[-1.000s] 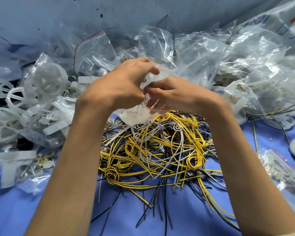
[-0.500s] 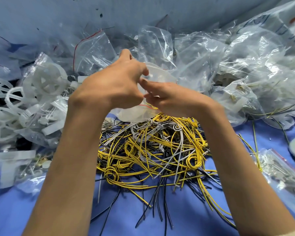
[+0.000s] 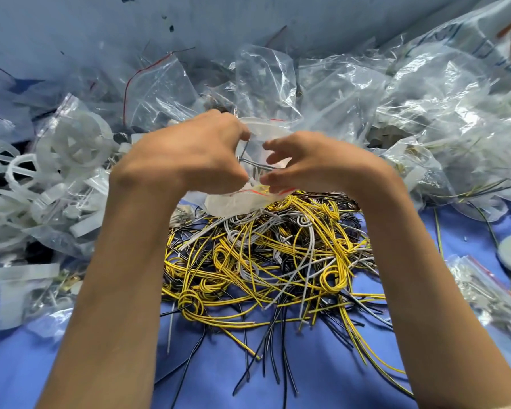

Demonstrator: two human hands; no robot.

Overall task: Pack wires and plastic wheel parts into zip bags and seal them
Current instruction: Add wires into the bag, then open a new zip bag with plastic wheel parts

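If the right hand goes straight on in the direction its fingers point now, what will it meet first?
Probably the bag that the left hand holds: the right hand points left at it, fingers close. Whether they touch it is too blurred to tell. Beyond the bag is the left hand.

— Centre of frame?
— Gripping a clear zip bag [image 3: 233, 202] with the left hand [image 3: 186, 154], right hand [image 3: 322, 166] curled at its open mouth, contact lost to blur.
— Inside?
— Showing a bent grey wire [image 3: 250, 163].
— Below?
— Held above a tangle of yellow, white and black wires [image 3: 263, 261] on blue cloth [image 3: 307, 379].
— Edges?
— Flanked by white plastic wheel parts [image 3: 74, 143] at left, crumpled clear bags [image 3: 351, 93] behind and at right.
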